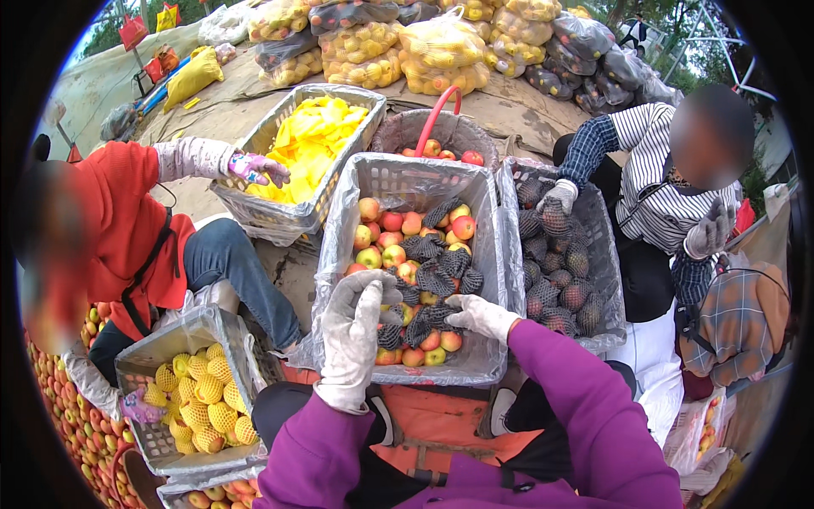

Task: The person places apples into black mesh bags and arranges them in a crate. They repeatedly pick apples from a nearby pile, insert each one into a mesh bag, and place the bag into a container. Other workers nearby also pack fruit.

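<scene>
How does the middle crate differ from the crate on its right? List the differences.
The middle crate holds mostly bare red-yellow apples with loose dark net sleeves on top; the right crate holds fruit already sleeved in dark netting. The person's gloved left hand and right hand reach into the middle crate; a co-worker's glove reaches into the right crate. Both are plastic-lined grey baskets.
</scene>
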`<action>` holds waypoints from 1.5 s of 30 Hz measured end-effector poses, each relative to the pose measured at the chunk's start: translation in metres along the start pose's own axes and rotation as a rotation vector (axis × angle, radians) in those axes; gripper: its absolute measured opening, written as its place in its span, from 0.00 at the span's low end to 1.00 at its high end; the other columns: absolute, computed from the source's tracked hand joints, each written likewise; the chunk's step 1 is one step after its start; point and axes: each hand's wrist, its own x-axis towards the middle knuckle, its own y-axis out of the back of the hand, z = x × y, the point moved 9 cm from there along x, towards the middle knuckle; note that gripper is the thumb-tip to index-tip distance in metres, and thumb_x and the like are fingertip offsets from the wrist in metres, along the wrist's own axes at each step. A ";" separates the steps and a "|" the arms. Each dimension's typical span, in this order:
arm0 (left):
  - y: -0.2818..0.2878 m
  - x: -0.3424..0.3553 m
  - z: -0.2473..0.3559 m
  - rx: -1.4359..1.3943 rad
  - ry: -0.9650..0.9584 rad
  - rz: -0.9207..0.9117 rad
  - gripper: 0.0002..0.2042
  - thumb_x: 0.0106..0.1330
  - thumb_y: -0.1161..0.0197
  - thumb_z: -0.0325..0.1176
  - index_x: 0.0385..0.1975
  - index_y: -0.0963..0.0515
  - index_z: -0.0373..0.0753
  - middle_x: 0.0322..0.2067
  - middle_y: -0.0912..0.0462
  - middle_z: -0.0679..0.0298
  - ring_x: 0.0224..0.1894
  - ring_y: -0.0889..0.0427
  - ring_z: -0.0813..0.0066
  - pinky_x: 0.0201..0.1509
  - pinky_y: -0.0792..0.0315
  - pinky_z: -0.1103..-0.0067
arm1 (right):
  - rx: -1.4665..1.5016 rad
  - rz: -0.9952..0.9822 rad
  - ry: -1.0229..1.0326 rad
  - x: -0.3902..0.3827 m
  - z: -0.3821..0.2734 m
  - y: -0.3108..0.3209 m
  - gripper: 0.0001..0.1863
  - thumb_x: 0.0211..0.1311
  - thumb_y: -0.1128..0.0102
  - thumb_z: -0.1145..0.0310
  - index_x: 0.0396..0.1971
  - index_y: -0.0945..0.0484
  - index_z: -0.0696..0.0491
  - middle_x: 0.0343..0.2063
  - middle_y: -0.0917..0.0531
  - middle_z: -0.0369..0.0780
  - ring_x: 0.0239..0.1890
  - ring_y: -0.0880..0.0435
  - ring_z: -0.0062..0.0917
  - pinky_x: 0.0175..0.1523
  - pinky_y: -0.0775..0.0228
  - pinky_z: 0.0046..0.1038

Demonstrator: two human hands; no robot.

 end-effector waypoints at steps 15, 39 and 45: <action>-0.052 -0.038 -0.045 0.252 0.146 -0.310 0.17 0.60 0.35 0.29 0.47 0.26 0.30 0.36 0.20 0.67 0.36 0.23 0.83 0.40 0.28 0.84 | 0.529 0.098 0.305 -0.117 -0.096 -0.004 0.20 0.60 0.38 0.64 0.49 0.30 0.54 0.36 0.23 0.33 0.35 0.26 0.13 0.39 0.32 0.19; -0.053 -0.037 -0.062 0.118 0.063 -0.255 0.08 0.57 0.36 0.20 0.36 0.24 0.33 0.33 0.21 0.68 0.33 0.24 0.84 0.39 0.27 0.85 | 0.664 0.067 0.515 -0.132 -0.094 -0.004 0.11 0.63 0.39 0.65 0.42 0.26 0.53 0.38 0.24 0.31 0.43 0.28 0.14 0.51 0.36 0.19; -0.057 -0.039 -0.065 -0.155 0.246 -0.321 0.07 0.66 0.43 0.28 0.42 0.29 0.38 0.36 0.24 0.69 0.38 0.26 0.85 0.41 0.30 0.84 | 0.824 0.117 0.450 -0.136 -0.098 0.011 0.10 0.61 0.39 0.69 0.39 0.31 0.51 0.35 0.29 0.29 0.41 0.29 0.13 0.50 0.36 0.20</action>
